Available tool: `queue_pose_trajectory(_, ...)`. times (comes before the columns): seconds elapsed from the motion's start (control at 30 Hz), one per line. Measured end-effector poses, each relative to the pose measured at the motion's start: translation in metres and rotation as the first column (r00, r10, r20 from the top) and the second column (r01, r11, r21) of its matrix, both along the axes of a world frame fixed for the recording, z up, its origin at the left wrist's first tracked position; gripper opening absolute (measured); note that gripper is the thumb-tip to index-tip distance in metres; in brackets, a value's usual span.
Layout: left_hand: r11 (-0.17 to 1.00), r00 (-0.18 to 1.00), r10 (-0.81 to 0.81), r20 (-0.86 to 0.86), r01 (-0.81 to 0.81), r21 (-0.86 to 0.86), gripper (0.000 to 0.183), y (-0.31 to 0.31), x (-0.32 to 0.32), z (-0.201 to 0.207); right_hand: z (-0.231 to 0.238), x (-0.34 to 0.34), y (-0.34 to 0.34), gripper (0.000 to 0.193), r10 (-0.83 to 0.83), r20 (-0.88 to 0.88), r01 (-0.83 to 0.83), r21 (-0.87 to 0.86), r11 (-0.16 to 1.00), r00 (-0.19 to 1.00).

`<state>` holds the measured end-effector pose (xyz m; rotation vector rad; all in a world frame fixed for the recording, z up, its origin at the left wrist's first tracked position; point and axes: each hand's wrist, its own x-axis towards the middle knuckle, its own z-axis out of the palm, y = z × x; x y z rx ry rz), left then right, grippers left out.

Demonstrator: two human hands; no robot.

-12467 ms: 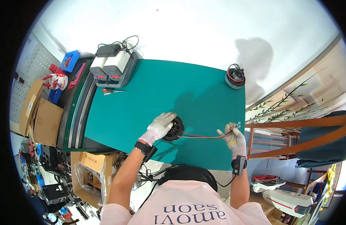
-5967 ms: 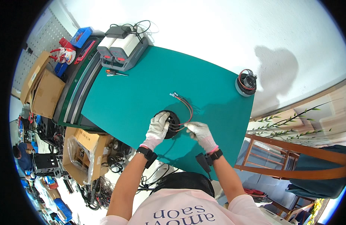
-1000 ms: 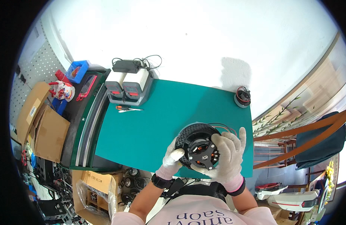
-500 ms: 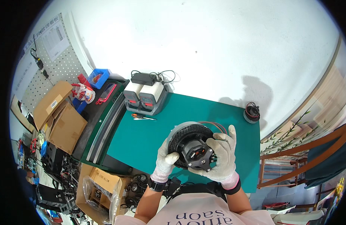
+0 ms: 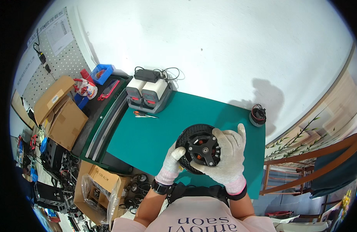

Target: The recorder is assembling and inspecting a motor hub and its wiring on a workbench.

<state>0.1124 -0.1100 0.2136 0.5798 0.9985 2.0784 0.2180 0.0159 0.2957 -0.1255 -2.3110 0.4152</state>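
Between my two gloved hands, above the green mat, is a black wheel [image 5: 201, 148] with a treaded rim. Its hub bears a three-armed bracket with bolts, and orange copper-coloured windings show in the gaps. My left hand [image 5: 173, 162] grips the wheel's left edge, thumb on top and the other fingers hidden underneath. On the right side, my right hand [image 5: 229, 156] holds the wheel with the thumb along its near edge and fingers at its far right side; one finger sticks up, away from it.
On the green mat [image 5: 147, 141] lie a screwdriver [image 5: 145, 115] and a round black motor part [image 5: 258, 115] with wires. A grey dock [image 5: 157, 110] with two pale blocks and a black adapter [image 5: 148, 75] stands behind. Cardboard boxes [image 5: 68, 121] are left; a wooden chair [image 5: 321, 164] is right.
The wheel has turned in my hands, so its three-armed bracket now faces up more squarely. The red wires beside it are out of sight. My right hand has shifted over its right side.
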Motion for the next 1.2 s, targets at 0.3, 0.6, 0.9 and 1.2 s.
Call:
queue_pose_trajectory(0.3,0.996,0.983,0.028,0.181,-0.043,0.075,0.071,-0.004,0.008,-0.016,-0.022,0.019,0.007,0.073,0.052,-0.199,-0.07,-0.085,0.994,0.979)
queue_pose_trajectory(0.6,0.966,0.977,-0.124,0.172,0.08,0.244,0.052,-0.008,0.005,-0.049,-0.031,0.03,0.0,0.058,0.192,-0.269,-0.209,-0.034,0.977,0.944)
queue_pose_trajectory(0.9,0.941,0.974,-0.108,0.199,0.035,0.336,0.045,-0.01,0.014,-0.055,-0.033,0.039,-0.001,0.073,0.182,-0.264,-0.203,-0.056,0.978,0.947)
queue_pose_trajectory(1.2,0.94,0.953,0.303,-0.009,-0.297,0.169,0.078,0.001,0.035,-0.004,-0.064,0.023,-0.005,0.111,0.323,-0.148,-0.25,-0.919,0.304,0.935)
